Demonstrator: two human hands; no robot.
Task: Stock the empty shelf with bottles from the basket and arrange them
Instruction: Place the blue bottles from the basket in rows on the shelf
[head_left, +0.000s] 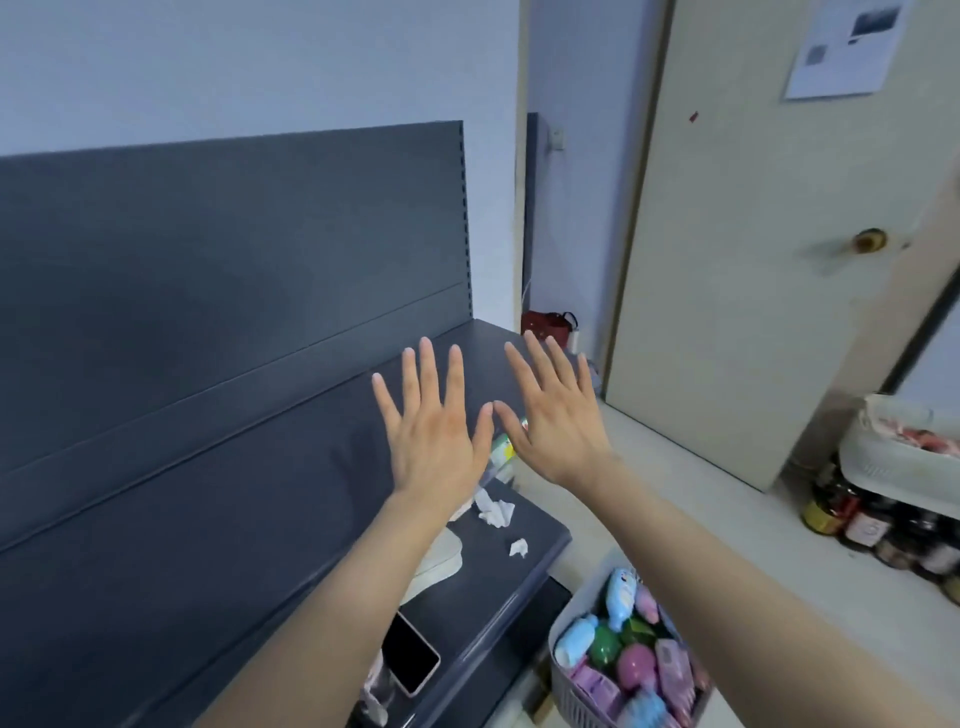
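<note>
Both forearms stretch forward from the bottom edge, and the left hand (434, 441) and right hand (558, 421) are up side by side in front of the dark grey shelf (234, 467), backs toward the camera. Fingers are straight and fanned out on both, so each grip is wide and holds nothing. The two thumbs come very close; whether they touch, I cannot tell. Between the hands a sliver of something with a green-and-white label (503, 449) peeks out, too hidden to name.

And the bottles (631, 660)? They sit in the basket (569, 693) on the floor, down by the shelf's right front corner: blue, pink, green and purple ones heaped together.

On the shelf's lower board, just right of the left forearm, a phone (410, 652) lies with its dark screen up, near the front edge. Further along that board a crumpled tissue (493, 512) and a smaller scrap (518, 547) lie a little apart.

Right of the shelf stands a cream door (753, 312), and beyond it a cluster of jars (872, 525) on the floor with a white basket (883, 457) above them.
</note>
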